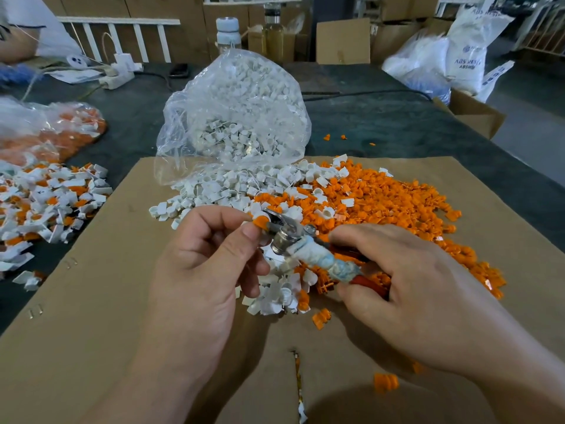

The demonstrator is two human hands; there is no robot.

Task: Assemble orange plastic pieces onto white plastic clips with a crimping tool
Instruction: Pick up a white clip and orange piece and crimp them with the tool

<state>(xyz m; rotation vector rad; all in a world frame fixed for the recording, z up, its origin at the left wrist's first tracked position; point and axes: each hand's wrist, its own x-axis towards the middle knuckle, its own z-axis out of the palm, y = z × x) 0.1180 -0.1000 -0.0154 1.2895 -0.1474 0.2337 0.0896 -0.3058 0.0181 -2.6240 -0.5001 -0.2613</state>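
Pinching a small orange plastic piece [260, 223] between thumb and forefinger, the left hand [208, 264] holds it right at the metal nose of the red-handled, tape-wrapped crimping tool [308, 252]. The other fingers are curled in underneath, probably to steady the part. I can't tell if a white clip is already seated there, since the thumb hides that spot.

The right hand [406, 280] is wrapped round the tool's handles, fingers clamped on them, with the tool lying nearly flat and its nose pointing left. That makes sense: one hand feeds, the other squeezes. How far the tool's jaws are closed isn't clear from here.

All of this happens low over the middle of the brown cardboard sheet [107, 301], so a dropped part lands back in the stock. The heap of white plastic clips [232, 188] spills out of a clear plastic bag [232, 111] at the sheet's far edge. The loose orange pieces [397, 203] spread toward the right edge, and both heaps are within easy reach.

The finished orange-and-white parts [46, 203] are heaped off the sheet's left edge on the dark table [382, 123], which keeps them apart from the raw stock.

My guess is the squeeze comes next, with loads left to do.
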